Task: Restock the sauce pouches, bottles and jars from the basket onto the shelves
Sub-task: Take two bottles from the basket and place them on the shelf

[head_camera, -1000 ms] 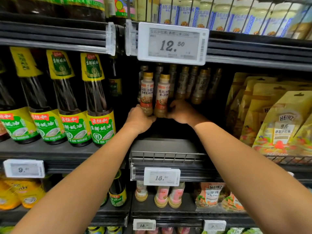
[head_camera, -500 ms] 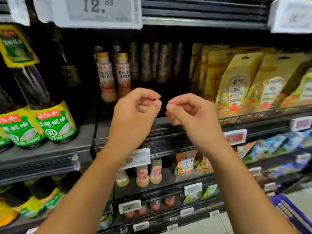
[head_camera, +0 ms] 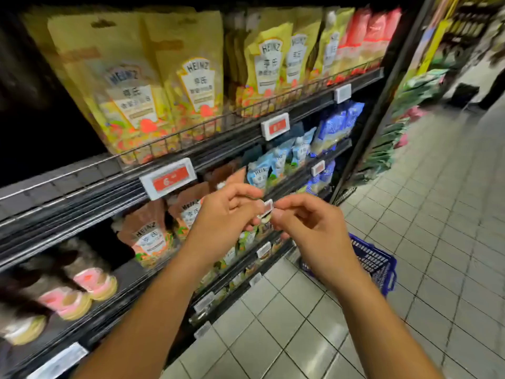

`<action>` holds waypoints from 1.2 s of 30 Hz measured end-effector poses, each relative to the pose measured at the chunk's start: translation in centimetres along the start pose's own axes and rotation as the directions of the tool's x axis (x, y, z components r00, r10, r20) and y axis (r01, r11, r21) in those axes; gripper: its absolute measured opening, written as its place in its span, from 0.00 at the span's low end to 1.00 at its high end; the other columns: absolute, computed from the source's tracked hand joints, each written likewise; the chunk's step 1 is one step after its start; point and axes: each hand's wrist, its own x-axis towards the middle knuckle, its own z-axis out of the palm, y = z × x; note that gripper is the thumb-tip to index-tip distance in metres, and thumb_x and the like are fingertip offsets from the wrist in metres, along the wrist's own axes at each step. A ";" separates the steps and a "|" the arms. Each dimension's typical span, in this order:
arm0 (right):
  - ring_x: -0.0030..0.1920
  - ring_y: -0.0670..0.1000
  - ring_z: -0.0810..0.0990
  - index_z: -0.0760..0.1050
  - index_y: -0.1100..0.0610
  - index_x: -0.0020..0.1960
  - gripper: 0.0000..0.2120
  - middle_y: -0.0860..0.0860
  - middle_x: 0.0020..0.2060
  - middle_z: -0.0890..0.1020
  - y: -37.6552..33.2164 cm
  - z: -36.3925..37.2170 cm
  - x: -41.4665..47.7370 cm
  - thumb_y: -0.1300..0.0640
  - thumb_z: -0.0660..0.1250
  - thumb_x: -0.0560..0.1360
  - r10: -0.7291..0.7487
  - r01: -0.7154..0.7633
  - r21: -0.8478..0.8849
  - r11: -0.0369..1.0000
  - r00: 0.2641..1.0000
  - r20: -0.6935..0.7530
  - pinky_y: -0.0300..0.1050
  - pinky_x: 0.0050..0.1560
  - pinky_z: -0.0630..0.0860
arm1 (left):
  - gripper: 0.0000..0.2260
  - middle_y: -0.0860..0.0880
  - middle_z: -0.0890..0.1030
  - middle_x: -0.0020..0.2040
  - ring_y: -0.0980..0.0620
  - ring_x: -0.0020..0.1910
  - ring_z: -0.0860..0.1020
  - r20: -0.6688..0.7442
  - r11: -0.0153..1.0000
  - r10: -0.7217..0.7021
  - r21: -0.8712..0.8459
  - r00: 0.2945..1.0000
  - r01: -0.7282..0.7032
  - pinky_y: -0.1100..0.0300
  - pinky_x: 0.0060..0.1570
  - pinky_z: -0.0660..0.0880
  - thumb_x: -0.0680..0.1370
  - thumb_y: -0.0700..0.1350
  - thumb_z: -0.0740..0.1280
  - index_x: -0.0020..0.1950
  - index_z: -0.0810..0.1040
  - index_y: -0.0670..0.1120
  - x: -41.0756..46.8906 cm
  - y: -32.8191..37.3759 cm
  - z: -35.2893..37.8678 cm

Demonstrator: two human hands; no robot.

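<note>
- "HEINZ" was read on the yellow pouches (head_camera: 131, 86), which were stood in rows on the upper shelf (head_camera: 68, 172) behind a wire rail. Chinese chars below the logo were too blurred to be read.
- "HEINZ" was also seen on the brown pouches (head_camera: 149, 236) one shelf down & on the pale blue pouches (head_camera: 259, 173) further R.
- A "6" was made out on the red price tag (head_camera: 169, 178) clipped to the shelf edge; its other figs were smeared. A second red tag (head_camera: 276, 126) & a white tag (head_camera: 343, 93) further along could not be read.
- No text was legible on the red pouches (head_camera: 366, 34) at top R or the dark blue packs (head_camera: 336, 124) below them.
- The left hand (head_camera: 226, 217) & right hand (head_camera: 308, 228) were held up side by side in front of the shelves, forearms stretched fwd, fingertips nearly met. Fingers of both were loosely curled, thumb near forefinger; no product was gripped by either.
- A small tag (head_camera: 266, 207) was seen betw. the fingertips. Whether it was touched or only sat on a shelf edge behind could not be told.
- The basket (head_camera: 374, 263), blue, was set on the tiled floor (head_camera: 451, 214) at lower R, near the shelf base. It was partly covered by the R forearm & its contents could not be made out.
- The pink-and-cream bottles (head_camera: 93, 280) at lower L were motion-blurred, labels unreadable.
</note>
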 end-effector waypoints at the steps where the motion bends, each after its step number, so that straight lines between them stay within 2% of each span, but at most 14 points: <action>1: 0.36 0.48 0.80 0.82 0.47 0.42 0.03 0.55 0.34 0.83 0.6 -2.1 -0.5 0.55 0.73 0.70 0.027 -0.027 0.002 1.000 0.999 -0.036 0.42 0.38 0.77 | 0.06 0.44 0.83 0.39 0.54 0.35 0.79 0.047 0.999 -0.026 -0.022 0.999 0.028 0.64 0.35 0.77 0.77 0.35 0.68 0.50 0.80 0.45 0.4 -0.5 2.1; 6: 0.37 0.45 0.80 0.82 0.49 0.41 0.03 0.48 0.34 0.83 2.9 -11.0 -3.3 0.57 0.73 0.70 0.137 -0.140 0.003 0.990 0.966 -0.217 0.38 0.38 0.78 | 0.06 0.47 0.83 0.38 0.54 0.36 0.80 0.253 0.991 -0.116 -0.029 0.961 0.127 0.62 0.37 0.77 0.78 0.35 0.67 0.52 0.79 0.44 1.9 -2.6 11.3; 11: 0.36 0.47 0.80 0.81 0.51 0.39 0.11 0.53 0.33 0.82 4.6 -17.5 -5.6 0.66 0.73 0.74 0.196 -0.202 0.025 0.979 0.906 -0.375 0.37 0.38 0.77 | 0.06 0.48 0.83 0.36 0.55 0.33 0.79 0.391 0.984 -0.159 -0.013 0.906 0.179 0.65 0.34 0.77 0.78 0.34 0.67 0.51 0.80 0.44 3.2 -4.5 18.7; 15: 0.37 0.47 0.81 0.80 0.55 0.41 0.08 0.47 0.35 0.84 6.1 -20.9 -6.0 0.67 0.72 0.74 0.257 -0.265 0.052 0.963 0.840 -0.477 0.38 0.39 0.78 | 0.07 0.48 0.83 0.36 0.55 0.33 0.79 0.458 0.973 -0.207 0.005 0.864 0.230 0.65 0.34 0.76 0.78 0.34 0.67 0.50 0.80 0.45 4.6 -5.9 22.5; 17: 0.38 0.49 0.80 0.80 0.55 0.41 0.08 0.49 0.35 0.84 6.9 -22.0 -5.8 0.67 0.72 0.74 0.269 -0.281 0.058 0.958 0.812 -0.518 0.39 0.38 0.78 | 0.07 0.48 0.84 0.37 0.55 0.34 0.79 0.481 0.972 -0.218 0.024 0.849 0.236 0.65 0.34 0.76 0.78 0.35 0.67 0.50 0.80 0.46 5.6 -6.7 23.7; 21: 0.36 0.48 0.79 0.80 0.56 0.41 0.07 0.61 0.37 0.82 8.7 -24.0 -4.4 0.66 0.72 0.75 0.290 -0.306 0.068 0.950 0.774 -0.564 0.36 0.36 0.76 | 0.06 0.48 0.84 0.36 0.55 0.34 0.79 0.509 0.966 -0.235 0.028 0.828 0.257 0.64 0.33 0.77 0.75 0.39 0.70 0.51 0.80 0.45 8.7 -8.1 25.8; 23: 0.37 0.47 0.81 0.80 0.56 0.42 0.06 0.57 0.38 0.84 9.6 -25.0 -3.2 0.66 0.72 0.75 0.306 -0.321 0.083 0.944 0.750 -0.586 0.36 0.36 0.76 | 0.08 0.48 0.83 0.36 0.55 0.33 0.79 0.508 0.960 -0.252 0.024 0.824 0.279 0.65 0.33 0.77 0.72 0.42 0.70 0.51 0.80 0.45 10.9 -8.8 26.9; 25: 0.36 0.42 0.82 0.80 0.58 0.42 0.05 0.48 0.36 0.85 10.6 -26.3 -1.6 0.66 0.72 0.74 0.322 -0.328 0.104 0.939 0.729 -0.604 0.33 0.35 0.75 | 0.06 0.49 0.84 0.37 0.55 0.34 0.79 0.515 0.960 -0.259 0.044 0.818 0.276 0.65 0.33 0.77 0.76 0.39 0.68 0.52 0.80 0.45 13.4 -9.7 28.0; 27: 0.35 0.39 0.81 0.80 0.58 0.43 0.04 0.45 0.35 0.85 11.8 -27.5 0.2 0.65 0.72 0.74 0.332 -0.341 0.107 0.934 0.719 -0.611 0.31 0.33 0.75 | 0.06 0.50 0.84 0.37 0.55 0.35 0.80 0.514 0.957 -0.277 0.071 0.812 0.281 0.65 0.34 0.77 0.79 0.37 0.66 0.52 0.80 0.46 16.0 -10.5 29.1; 32: 0.38 0.43 0.82 0.81 0.56 0.45 0.03 0.51 0.38 0.85 14.6 -30.4 5.1 0.63 0.71 0.76 0.362 -0.428 0.053 0.902 0.685 -0.632 0.35 0.35 0.77 | 0.06 0.50 0.84 0.36 0.56 0.34 0.80 0.523 0.937 -0.334 0.094 0.784 0.337 0.65 0.34 0.79 0.80 0.36 0.65 0.54 0.79 0.44 22.6 -11.0 31.9; 36: 0.38 0.45 0.82 0.81 0.58 0.45 0.03 0.54 0.40 0.85 16.6 -32.4 8.6 0.64 0.70 0.76 0.375 -0.431 0.084 0.898 0.651 -0.660 0.38 0.37 0.79 | 0.06 0.49 0.83 0.38 0.56 0.34 0.80 0.536 0.934 -0.348 0.127 0.769 0.334 0.64 0.37 0.78 0.80 0.37 0.64 0.55 0.79 0.44 27.3 -11.5 34.1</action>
